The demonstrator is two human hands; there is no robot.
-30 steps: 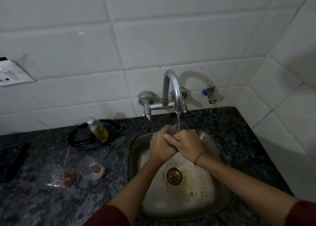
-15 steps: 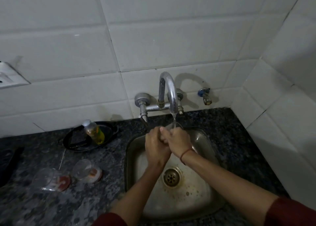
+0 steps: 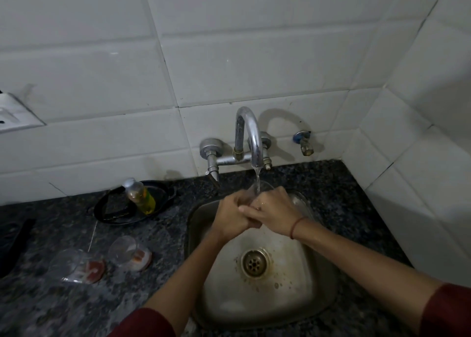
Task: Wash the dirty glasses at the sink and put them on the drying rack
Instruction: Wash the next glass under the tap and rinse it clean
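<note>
1. Gripping a clear glass (image 3: 257, 192) under the running water, both hands meet over the back of the sink (image 3: 318, 308) — the left hand (image 3: 230, 215) has its fingers curled tight around the glass from the left, and the right hand (image 3: 274, 212) has its fingers pressed together over the left hand's knuckles and the glass's side.
2. Only the rim of the glass shows above the fingers, right below the spout of the tap (image 3: 251, 143); the stream falls into it.
3. A red thread (image 3: 297, 226) circles the right wrist, and both forearms run down to dark red sleeves at the bottom edge.
4. Below the hands the basin lies open around the drain (image 3: 253, 263), stained brown near it.
5. On the dark speckled counter (image 3: 356, 191) left of the sink, two more clear glasses lie on their sides — one near the sink's edge (image 3: 127, 252), one farther left (image 3: 74, 265) — both with reddish residue.
6. Behind them a black tray (image 3: 163, 196) holds a bottle of yellow liquid (image 3: 140, 195), close to the tiled wall.
7. The counter right of the sink is a narrow strip against the corner tiles.
</note>
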